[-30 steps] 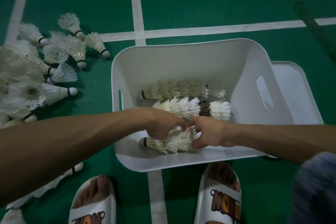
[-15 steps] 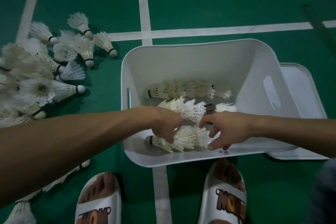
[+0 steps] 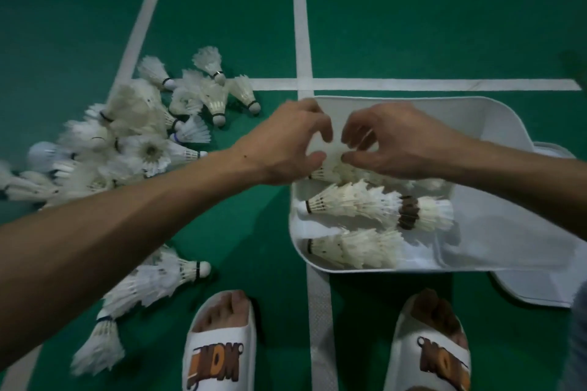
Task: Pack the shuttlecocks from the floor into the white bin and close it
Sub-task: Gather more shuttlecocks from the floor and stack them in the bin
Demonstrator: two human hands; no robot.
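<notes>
Status: packing part done. Bin (image 3: 495, 124) stands open on the floor (image 3: 413, 9), with three nested rows of shuttlecocks lying side by side inside: far row (image 3: 324, 173), middle row (image 3: 349, 203), near row (image 3: 355, 247). Lid (image 3: 540, 292) lies flat just beside the bin's right, partly hidden by it. A loose pile (image 3: 133, 149) lies on the floor left of the bin, and a nested stack (image 3: 152, 282) lies near the left slipper (image 3: 219, 343).

Left hand (image 3: 286, 143) and right hand (image 3: 390, 143) hover close together over the bin's far-left corner, above the far row. Both have fingers loosely curled, with the thumb set apart from the fingers, and nothing is seen in either grasp. Whether the thumb tips touch the far row cannot be told.

Step in hand, as judged: seat the far row, then fetch the next batch.

1. Keep each row with corks pointing left (as all three lie now), so that rows sit parallel and no space is wasted.
2. Press lightly on the feather skirts; they are likely to crush or fray under a hard grip.
3. Take the nested stack first; it should lift as one unit if held at both ends.
4. Nest loose pieces cork-into-skirt before loading.
5. Fit the lid only once the floor holds none.
</notes>
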